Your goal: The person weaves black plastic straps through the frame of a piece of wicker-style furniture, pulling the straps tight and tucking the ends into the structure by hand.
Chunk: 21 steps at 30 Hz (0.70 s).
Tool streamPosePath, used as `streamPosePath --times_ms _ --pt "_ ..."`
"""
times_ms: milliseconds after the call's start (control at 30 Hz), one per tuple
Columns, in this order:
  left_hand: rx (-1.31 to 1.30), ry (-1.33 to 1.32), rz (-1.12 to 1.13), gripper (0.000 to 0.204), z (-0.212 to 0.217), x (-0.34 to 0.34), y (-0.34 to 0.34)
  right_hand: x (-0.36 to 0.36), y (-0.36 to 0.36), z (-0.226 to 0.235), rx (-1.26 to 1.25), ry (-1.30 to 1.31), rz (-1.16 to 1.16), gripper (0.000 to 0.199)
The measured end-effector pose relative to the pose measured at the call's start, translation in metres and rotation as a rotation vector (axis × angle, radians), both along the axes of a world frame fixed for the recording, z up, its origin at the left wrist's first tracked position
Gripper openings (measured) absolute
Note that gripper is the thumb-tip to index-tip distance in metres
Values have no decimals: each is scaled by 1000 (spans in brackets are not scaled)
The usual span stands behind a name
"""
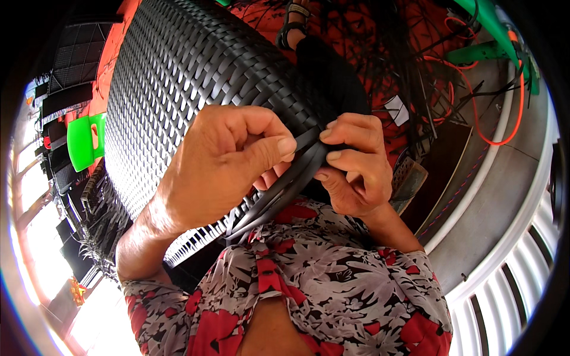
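Observation:
A large black woven wicker panel with a tight basket weave lies tilted in front of me, its near corner close to my body. Along that edge runs a bundle of flat black plastic strips. My left hand is closed over the edge, thumb and forefinger pressed together; whatever sits in that pinch is hidden. My right hand grips the black strips at the corner between thumb and bent fingers. The two hands are a short way apart.
Loose black strips lie tangled on the red floor at the upper right, near an orange cable and a green frame. A bright green plastic stool stands at the left. Another person's foot shows beyond the panel.

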<state>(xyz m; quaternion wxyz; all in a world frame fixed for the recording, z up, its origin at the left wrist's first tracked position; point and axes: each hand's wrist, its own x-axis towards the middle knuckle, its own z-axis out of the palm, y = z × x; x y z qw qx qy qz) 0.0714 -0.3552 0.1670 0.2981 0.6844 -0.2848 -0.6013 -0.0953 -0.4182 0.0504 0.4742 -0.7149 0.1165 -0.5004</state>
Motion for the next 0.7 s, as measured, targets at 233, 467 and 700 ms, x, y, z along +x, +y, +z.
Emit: streamPosePath --times_ms 233,467,700 --pt "15 -149 -15 20 5 -8 7 -4 3 -4 -92 70 -31 37" --pt "-123 -193 112 8 -4 -19 19 -5 5 -1 -81 101 -36 37" --pt "-143 -282 88 7 -5 -23 25 -4 7 -2 -85 98 -28 33"
